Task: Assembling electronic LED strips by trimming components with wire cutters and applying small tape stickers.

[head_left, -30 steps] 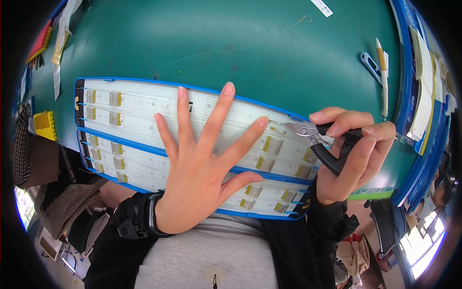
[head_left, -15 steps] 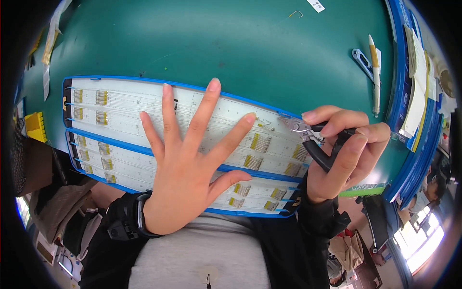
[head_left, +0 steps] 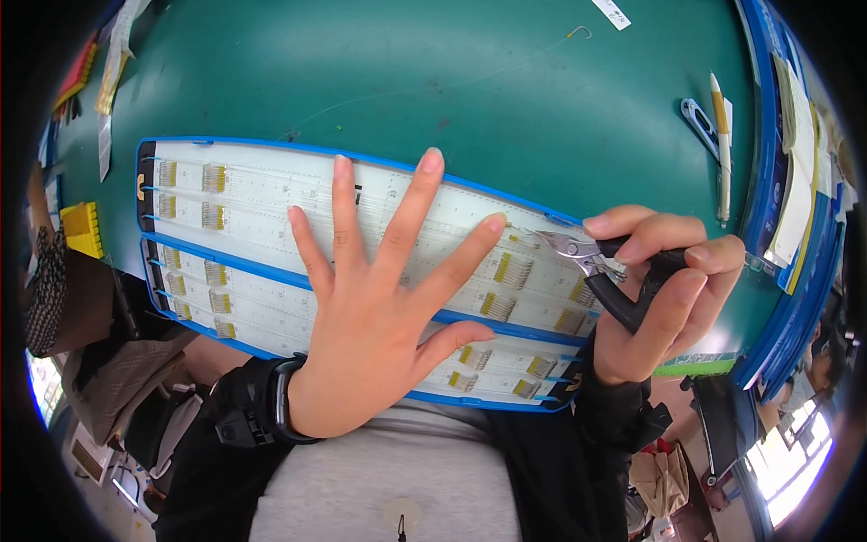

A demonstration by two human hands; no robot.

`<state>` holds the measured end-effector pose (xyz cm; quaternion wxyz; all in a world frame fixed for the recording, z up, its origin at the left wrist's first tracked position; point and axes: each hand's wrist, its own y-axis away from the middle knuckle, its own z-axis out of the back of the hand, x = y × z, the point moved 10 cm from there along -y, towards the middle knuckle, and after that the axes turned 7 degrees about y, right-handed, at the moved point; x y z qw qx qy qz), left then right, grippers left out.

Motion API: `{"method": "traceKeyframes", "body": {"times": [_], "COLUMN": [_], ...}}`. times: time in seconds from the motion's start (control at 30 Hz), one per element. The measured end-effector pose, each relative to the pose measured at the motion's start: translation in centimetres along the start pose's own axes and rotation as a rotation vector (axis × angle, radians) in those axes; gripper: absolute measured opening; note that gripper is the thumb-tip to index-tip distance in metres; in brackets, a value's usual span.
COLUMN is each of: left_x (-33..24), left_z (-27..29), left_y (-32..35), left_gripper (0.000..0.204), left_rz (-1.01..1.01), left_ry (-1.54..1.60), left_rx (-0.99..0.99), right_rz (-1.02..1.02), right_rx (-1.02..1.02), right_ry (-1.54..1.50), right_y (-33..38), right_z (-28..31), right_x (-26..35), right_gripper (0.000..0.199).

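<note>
A long blue hook case [head_left: 298, 277] lies open near me, its white ruled panels holding rows of small fishing hooks [head_left: 513, 269] with yellow shanks and fine clear lines. Spread flat over its middle, my left hand [head_left: 375, 298] presses the panels with fingers apart. My right hand [head_left: 682, 289] is wrapped round black-handled cutting pliers [head_left: 578, 247] at the case's far right part. Their metal tip points left, just right of my left index fingertip, over the panel near a hook. Whether the jaws touch a line is too small to tell.
On the green table [head_left: 271, 72] a loose hook [head_left: 580, 33] trails a long clear line. A white tag [head_left: 611, 14] lies at the far edge. Right of centre are a pen [head_left: 722, 135] and a blue-white clipper [head_left: 697, 119], beside blue folders [head_left: 754, 298].
The whole view has shifted, so the table's things sit slightly further right. The pliers' tip has come a little closer to my left index finger. My left hand keeps its place on the case.
</note>
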<state>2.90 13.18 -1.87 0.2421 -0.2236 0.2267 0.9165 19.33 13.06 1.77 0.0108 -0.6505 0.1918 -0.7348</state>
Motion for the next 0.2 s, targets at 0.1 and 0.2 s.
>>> {"method": "traceKeyframes", "body": {"times": [0.1,0.2], "left_x": [0.0,0.0], "left_z": [0.1,0.1], "left_y": [0.0,0.0], "left_gripper": [0.068,0.069], "left_rz": [0.000,0.000], "left_ry": [0.001,0.002], "left_rx": [-0.001,-0.002], "right_rz": [-0.041,0.019], "right_rx": [0.012,-0.074], "right_ry": [-0.014,-0.151], "right_y": [0.1,0.4], "right_z": [-0.3,0.8], "right_x": [-0.4,-0.4], "right_gripper": [0.019,0.022]}}
